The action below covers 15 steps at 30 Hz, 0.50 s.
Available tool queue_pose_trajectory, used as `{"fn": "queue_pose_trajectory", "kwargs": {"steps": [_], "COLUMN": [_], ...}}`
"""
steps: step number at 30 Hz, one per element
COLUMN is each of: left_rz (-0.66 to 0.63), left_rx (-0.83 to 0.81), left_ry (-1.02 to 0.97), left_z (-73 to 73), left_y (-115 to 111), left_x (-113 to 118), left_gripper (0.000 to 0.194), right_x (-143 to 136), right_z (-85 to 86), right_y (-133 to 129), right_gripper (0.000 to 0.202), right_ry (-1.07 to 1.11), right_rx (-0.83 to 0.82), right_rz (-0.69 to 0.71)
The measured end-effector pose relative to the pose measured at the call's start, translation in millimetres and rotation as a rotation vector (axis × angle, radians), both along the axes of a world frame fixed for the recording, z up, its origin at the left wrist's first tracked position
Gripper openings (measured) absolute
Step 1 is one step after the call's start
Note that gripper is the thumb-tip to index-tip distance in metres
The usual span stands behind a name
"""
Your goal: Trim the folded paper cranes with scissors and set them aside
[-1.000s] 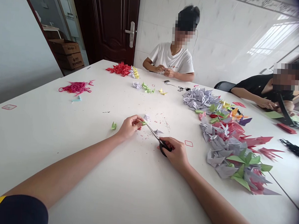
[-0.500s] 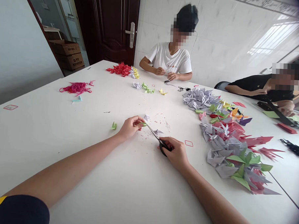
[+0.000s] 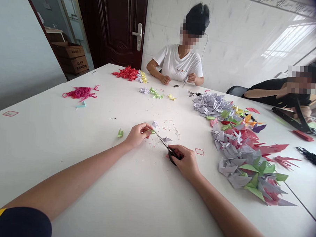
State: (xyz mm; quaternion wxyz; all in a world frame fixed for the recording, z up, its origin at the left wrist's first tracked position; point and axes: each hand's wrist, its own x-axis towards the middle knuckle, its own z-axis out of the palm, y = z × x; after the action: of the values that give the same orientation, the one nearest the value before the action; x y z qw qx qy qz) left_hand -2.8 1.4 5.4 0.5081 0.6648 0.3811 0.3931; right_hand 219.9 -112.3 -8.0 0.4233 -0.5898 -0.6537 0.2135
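Note:
My left hand (image 3: 138, 134) pinches a small green paper crane (image 3: 152, 132), mostly hidden by the fingers. My right hand (image 3: 185, 160) grips black-handled scissors (image 3: 161, 139), whose blade tips reach the green paper at my left fingertips. Just beyond the blades lies a pale paper crane (image 3: 155, 124), and a greyish-lilac crane (image 3: 167, 139) sits beside them. Left of my left hand stands another green crane (image 3: 120, 133). Tiny red scraps (image 3: 153, 144) are scattered on the white table (image 3: 104, 193) around the blades.
A large heap of folded paper cranes (image 3: 240, 146) covers the right side. Pink cord (image 3: 82, 92) lies at left, red cranes (image 3: 126, 73) at the back. A person in white (image 3: 182, 62) sits opposite; another in black (image 3: 269, 92) works at a black paper cutter (image 3: 291, 119).
My hands and the scissors stay almost where they were. The person opposite has moved their hands apart, one now raising a thin strand. At right, the cutter's arm has been raised.

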Motion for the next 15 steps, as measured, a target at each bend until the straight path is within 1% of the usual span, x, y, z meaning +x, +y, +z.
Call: {"fn": "queue_pose_trajectory", "kwargs": {"steps": [5, 15], "left_rz": [0.000, -0.004], "left_rx": [-0.012, -0.007], "left_ry": [0.019, 0.024], "left_z": [0.1, -1.6], "left_y": [-0.7, 0.9], "left_x": [-0.2, -0.2], "left_gripper": [0.024, 0.023], "right_x": [-0.1, 0.1], "right_z": [1.4, 0.5], "right_y": [-0.5, -0.2], "right_gripper": [0.028, 0.029], "right_ry": [0.010, -0.001], "right_rx": [-0.034, -0.031], "right_rz": [-0.005, -0.001]}}
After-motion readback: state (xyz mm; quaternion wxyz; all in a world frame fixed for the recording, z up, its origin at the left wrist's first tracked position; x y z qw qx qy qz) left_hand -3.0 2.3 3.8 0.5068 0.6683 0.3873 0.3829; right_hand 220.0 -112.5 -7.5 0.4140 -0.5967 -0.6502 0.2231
